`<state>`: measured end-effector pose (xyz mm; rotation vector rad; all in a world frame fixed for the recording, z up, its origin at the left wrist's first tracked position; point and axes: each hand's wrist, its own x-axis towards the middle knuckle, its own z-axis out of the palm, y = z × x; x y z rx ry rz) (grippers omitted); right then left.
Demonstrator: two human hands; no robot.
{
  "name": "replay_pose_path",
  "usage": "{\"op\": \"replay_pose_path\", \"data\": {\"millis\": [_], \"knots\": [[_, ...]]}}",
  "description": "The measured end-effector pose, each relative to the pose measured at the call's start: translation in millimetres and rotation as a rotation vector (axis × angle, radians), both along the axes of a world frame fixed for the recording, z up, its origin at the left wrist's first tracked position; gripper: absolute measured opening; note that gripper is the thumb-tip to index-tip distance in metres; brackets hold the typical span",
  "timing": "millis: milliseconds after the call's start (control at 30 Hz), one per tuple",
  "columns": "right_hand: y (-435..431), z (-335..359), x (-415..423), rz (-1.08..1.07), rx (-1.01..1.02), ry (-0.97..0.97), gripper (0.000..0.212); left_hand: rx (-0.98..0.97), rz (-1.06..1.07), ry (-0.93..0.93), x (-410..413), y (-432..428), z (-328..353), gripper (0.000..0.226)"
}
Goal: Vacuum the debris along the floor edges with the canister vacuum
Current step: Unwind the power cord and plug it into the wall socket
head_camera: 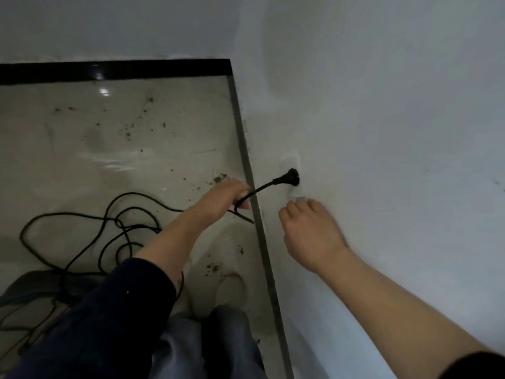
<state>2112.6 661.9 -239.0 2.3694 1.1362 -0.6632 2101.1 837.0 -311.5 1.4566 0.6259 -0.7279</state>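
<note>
While left hand (218, 198) pinches cord (262, 186) behind plug (291, 177), right hand (308, 233) loose below socket (288, 162)

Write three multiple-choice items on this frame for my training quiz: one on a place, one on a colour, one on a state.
1. Where is the plug?
A. At the wall outlet
B. Lying on the floor
C. On a table

2. What colour is the cord?
A. White
B. Black
C. Orange

3. What is the left hand doing?
A. Gripping the cord
B. Lying flat on the floor
C. Hanging empty

Answers:
1 A: its head sits against the white plate on the wall.
2 B: it loops dark over the pale floor.
3 A: its fingers curl round the cord just short of the plug.
</note>
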Motion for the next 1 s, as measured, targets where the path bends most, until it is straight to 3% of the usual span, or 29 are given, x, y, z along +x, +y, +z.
{"op": "replay_pose_path", "data": {"millis": [133, 367, 533, 633, 700, 767, 833, 933, 1000], "knots": [[32.4, -13.9, -5.3, -0.093, 0.204, 0.032, 0.039, 0.165, -0.162, 0.182, -74.1, 40.6, -38.9, 0.048], [107.8, -122.4, -52.6, -0.131, 0.203, 0.368, 0.03, 0.539, -0.015, 0.39, -190.5, 79.8, -122.3, 0.031], [143.3, -244.9, -106.2, -0.175, 0.118, 0.552, 0.034, 0.684, 0.008, 0.47, -246.2, 98.4, -206.4, 0.05], [149.2, -310.7, -131.9, 0.002, -0.009, 0.605, 0.055, 0.644, -0.19, 0.462, -265.9, 100.9, -244.4, 0.07], [150.3, -339.3, -141.5, 0.236, -0.123, 0.523, 0.07, 0.664, -0.373, 0.448, -270.4, 99.8, -257.3, 0.073], [148.2, -351.1, -145.4, 0.382, -0.198, 0.422, 0.059, 0.673, -0.467, 0.444, -270.3, 95.2, -263.5, 0.074], [143.9, -349.4, -146.5, 0.284, -0.15, 0.455, 0.039, 0.624, -0.472, 0.471, -266.3, 91.2, -261.5, 0.077], [138.8, -304.6, -133.1, -0.153, 0.228, 0.711, 0.01, 0.51, -0.427, 0.465, -254.1, 79.2, -239.1, 0.071], [137.4, -258.0, -111.8, -0.296, 0.408, 0.705, 0.03, 0.503, -0.352, 0.35, -242.2, 68.5, -211.7, 0.041]]}}
